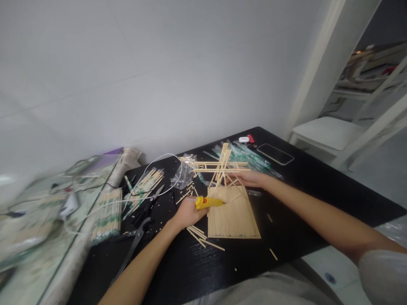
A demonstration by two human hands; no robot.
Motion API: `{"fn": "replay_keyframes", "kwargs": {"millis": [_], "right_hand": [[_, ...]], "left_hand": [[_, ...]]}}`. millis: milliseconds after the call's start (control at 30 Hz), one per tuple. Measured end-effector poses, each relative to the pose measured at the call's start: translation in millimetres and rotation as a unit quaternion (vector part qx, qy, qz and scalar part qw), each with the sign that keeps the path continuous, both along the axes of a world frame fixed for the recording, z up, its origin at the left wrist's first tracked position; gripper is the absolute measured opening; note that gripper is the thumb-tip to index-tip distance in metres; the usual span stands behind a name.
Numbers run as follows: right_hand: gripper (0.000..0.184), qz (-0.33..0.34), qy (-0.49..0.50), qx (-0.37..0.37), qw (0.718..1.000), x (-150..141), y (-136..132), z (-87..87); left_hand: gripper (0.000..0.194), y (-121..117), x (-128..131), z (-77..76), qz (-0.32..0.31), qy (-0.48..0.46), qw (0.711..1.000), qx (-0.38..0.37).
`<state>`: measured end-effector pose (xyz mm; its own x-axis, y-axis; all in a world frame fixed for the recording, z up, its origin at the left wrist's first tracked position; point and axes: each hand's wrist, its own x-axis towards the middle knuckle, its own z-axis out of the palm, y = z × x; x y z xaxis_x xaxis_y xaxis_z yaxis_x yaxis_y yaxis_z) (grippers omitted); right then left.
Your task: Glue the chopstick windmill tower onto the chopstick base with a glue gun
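Note:
A yellow hot glue gun [208, 203] is gripped in my left hand [188, 212], with its nozzle pointing right over a flat panel of pale wooden sticks [235, 218]. At the panel's far edge rises a stick frame with crossed blades [222, 167], shaped like a windmill. My right hand [249, 178] reaches in from the right and holds this stick frame; its fingers are partly hidden behind the sticks. Loose sticks [203, 238] lie just left of the panel, near my left hand.
On the left are bundled chopsticks [108, 212], a pile of wrapped chopsticks [148, 186], scissors [155, 195] and pliers [136, 237]. A white cable [152, 159] loops behind. Plastic wrappers [248, 156], a phone [275, 154] and a white case [243, 139] lie at the back right.

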<state>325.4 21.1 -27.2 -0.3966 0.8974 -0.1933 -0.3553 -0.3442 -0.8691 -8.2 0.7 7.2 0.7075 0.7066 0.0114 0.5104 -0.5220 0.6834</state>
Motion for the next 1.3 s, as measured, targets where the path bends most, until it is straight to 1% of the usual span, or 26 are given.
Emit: {"fn": "replay_keyframes", "kwargs": {"millis": [167,300,400,567,633,833,1067,1167,1300], "right_hand": [[0.013,-0.001,-0.001,0.001,1.0,1,1,-1.3],[0.013,0.006,0.0,0.009,1.0,0,1,0.1],[0.013,0.004,-0.006,0.009,1.0,0,0,3.4],[0.02,0.015,-0.025,0.007,1.0,-1,-2,11.2],[0.022,0.004,-0.026,0.0,1.0,-2,-3,13.6],[0.024,-0.002,-0.023,-0.026,0.999,-3,-6,18.1],[0.023,0.012,-0.032,-0.017,0.999,-1,-7,20.5],[0.021,0.009,-0.035,-0.016,0.999,-1,-8,21.5],[0.024,0.0,-0.051,-0.022,0.998,-2,-8,22.9]], "left_hand": [[0.017,-1,1,2.7,0.0,0.016,1.0,0.01],[0.016,-1,1,3.6,-0.01,0.019,0.999,0.025],[0.015,0,1,2.7,-0.012,0.018,0.999,0.034],[0.012,1,0,2.7,-0.015,0.019,0.999,0.033],[0.013,1,0,3.3,-0.015,0.021,0.999,0.039],[0.018,1,-1,3.4,-0.019,0.011,0.999,0.044],[0.015,2,-2,3.7,-0.021,0.026,0.997,0.07],[0.017,3,-2,3.4,-0.028,0.025,0.997,0.07],[0.017,4,-3,1.6,-0.032,0.022,0.997,0.072]]}}
